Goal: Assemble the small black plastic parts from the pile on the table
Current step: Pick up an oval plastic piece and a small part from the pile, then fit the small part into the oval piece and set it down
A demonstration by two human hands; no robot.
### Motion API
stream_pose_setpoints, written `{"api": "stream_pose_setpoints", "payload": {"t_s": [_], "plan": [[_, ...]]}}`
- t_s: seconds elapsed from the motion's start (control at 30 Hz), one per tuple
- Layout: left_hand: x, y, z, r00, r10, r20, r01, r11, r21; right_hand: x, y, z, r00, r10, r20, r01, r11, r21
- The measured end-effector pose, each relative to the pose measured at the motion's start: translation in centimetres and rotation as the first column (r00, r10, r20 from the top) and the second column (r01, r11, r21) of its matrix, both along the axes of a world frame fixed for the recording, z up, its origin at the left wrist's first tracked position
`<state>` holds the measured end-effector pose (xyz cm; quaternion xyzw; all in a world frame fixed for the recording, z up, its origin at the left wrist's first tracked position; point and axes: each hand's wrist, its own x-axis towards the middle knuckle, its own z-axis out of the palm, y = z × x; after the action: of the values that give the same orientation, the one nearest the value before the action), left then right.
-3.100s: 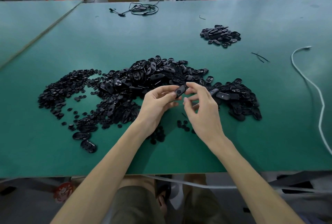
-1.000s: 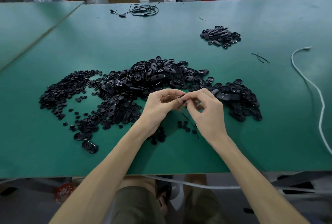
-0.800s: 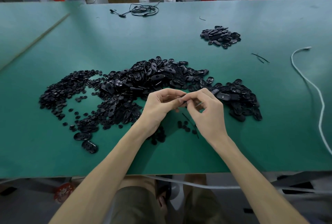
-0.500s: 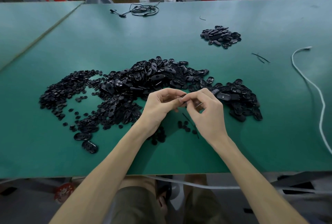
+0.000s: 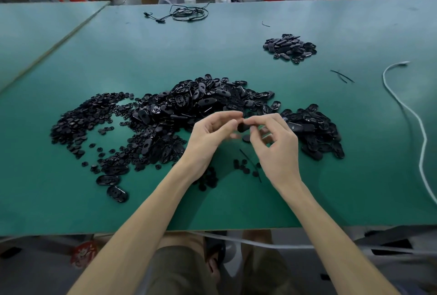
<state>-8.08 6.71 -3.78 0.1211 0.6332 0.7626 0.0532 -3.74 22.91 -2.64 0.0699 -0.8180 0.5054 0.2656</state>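
A wide pile of small black plastic parts (image 5: 189, 108) covers the middle of the green table (image 5: 71, 200); oval shells lie in its centre and right, small round pieces (image 5: 78, 122) at its left. Above the pile's near edge my left hand (image 5: 208, 138) and my right hand (image 5: 274, 148) meet fingertip to fingertip. A small black oval part (image 5: 241, 127) sits between them, pinched by my right thumb and forefinger. My left fingers are blurred and slightly apart beside it. A few round pieces (image 5: 243, 167) lie under my hands.
A smaller heap of black parts (image 5: 289, 47) lies at the back right. A coiled black cable (image 5: 186, 13) rests at the far edge, a white cable (image 5: 411, 115) runs down the right side. Thin black strips (image 5: 341, 76) lie near it. Two oval shells (image 5: 113, 187) sit near the front left.
My hands, pressed tightly together before, have loosened; the left fingers have come away a little and the black part now shows at my right fingertips. A person passes behind the table.
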Motion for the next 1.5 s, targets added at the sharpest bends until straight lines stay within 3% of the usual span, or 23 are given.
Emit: {"api": "stream_pose_setpoints", "payload": {"t_s": [0.1,0.2,0.27,0.3,0.4,0.47,0.5,0.57,0.6,0.67,0.77,0.83,0.93,1.03,1.1,1.27,1.43,1.5], "plan": [[-0.5,-1.0,0.9,0.993,0.037,0.11,-0.066,0.961,0.27,-0.2,0.4,0.0,0.991,-0.117,0.062,0.123,0.988,-0.097],[-0.9,-2.9,1.7,0.947,0.031,0.321,-0.228,0.768,0.598,-0.5,0.9,-0.2,0.951,-0.236,0.199,0.272,0.946,-0.177],[-1.0,-3.5,1.9,0.918,0.046,0.394,-0.323,0.663,0.675,-0.7,1.1,-0.3,0.924,-0.264,0.276,0.324,0.924,-0.204],[-1.0,-3.6,1.9,0.913,0.064,0.403,-0.342,0.658,0.67,-0.7,1.2,-0.4,0.916,-0.27,0.296,0.337,0.919,-0.203],[-0.8,-2.8,2.0,0.934,0.194,0.302,-0.327,0.806,0.494,-0.7,1.2,-0.4,0.912,-0.279,0.302,0.341,0.923,-0.177],[-0.5,-2.3,1.8,0.939,0.34,0.062,-0.345,0.922,0.177,-0.7,1.2,-0.4,0.91,-0.284,0.302,0.347,0.921,-0.179],[-0.4,-2.2,1.5,0.919,0.38,-0.101,-0.385,0.922,-0.035,-0.7,1.3,-0.4,0.91,-0.287,0.3,0.351,0.918,-0.187],[-0.3,-1.9,0.9,0.87,0.314,-0.381,-0.46,0.794,-0.396,-0.6,1.3,-0.4,0.912,-0.3,0.281,0.362,0.91,-0.202],[-0.4,-1.9,0.7,0.85,0.252,-0.462,-0.485,0.715,-0.503,-0.6,1.3,-0.4,0.912,-0.313,0.265,0.371,0.906,-0.206],[-0.6,-1.9,0.3,0.836,0.135,-0.532,-0.489,0.623,-0.61,-0.5,1.3,-0.3,0.913,-0.336,0.233,0.384,0.899,-0.209],[-0.8,-1.7,-0.2,0.856,-0.003,-0.517,-0.446,0.499,-0.742,-0.5,1.2,-0.1,0.931,-0.313,0.186,0.349,0.914,-0.206],[-0.8,-1.5,-0.5,0.87,-0.018,-0.493,-0.434,0.449,-0.781,-0.5,1.0,-0.1,0.965,-0.219,0.143,0.239,0.962,-0.135],[-0.8,-1.4,-0.6,0.857,0.007,-0.516,-0.464,0.447,-0.765,-0.2,0.2,-0.3,0.998,0.038,0.047,-0.044,0.99,0.133],[-0.8,-1.6,-0.6,0.847,0.04,-0.53,-0.49,0.446,-0.749,0.3,-0.8,-0.8,0.972,0.236,-0.018,-0.198,0.853,0.482],[-0.8,-1.6,-0.6,0.843,0.054,-0.536,-0.5,0.449,-0.741,0.6,-1.2,-1.0,0.945,0.325,-0.028,-0.245,0.762,0.599],[-0.7,-1.7,-0.1,0.833,0.145,-0.533,-0.522,0.524,-0.674,0.9,-1.5,-1.0,0.91,0.414,-0.026,-0.308,0.718,0.625],[-0.6,-1.8,0.5,0.856,0.255,-0.45,-0.48,0.717,-0.505,0.9,-1.5,-1.1,0.895,0.442,0.059,-0.364,0.647,0.67],[-0.6,-1.9,0.7,0.855,0.275,-0.439,-0.486,0.721,-0.494,0.9,-1.5,-1.0,0.897,0.435,0.082,-0.369,0.634,0.679]]}}
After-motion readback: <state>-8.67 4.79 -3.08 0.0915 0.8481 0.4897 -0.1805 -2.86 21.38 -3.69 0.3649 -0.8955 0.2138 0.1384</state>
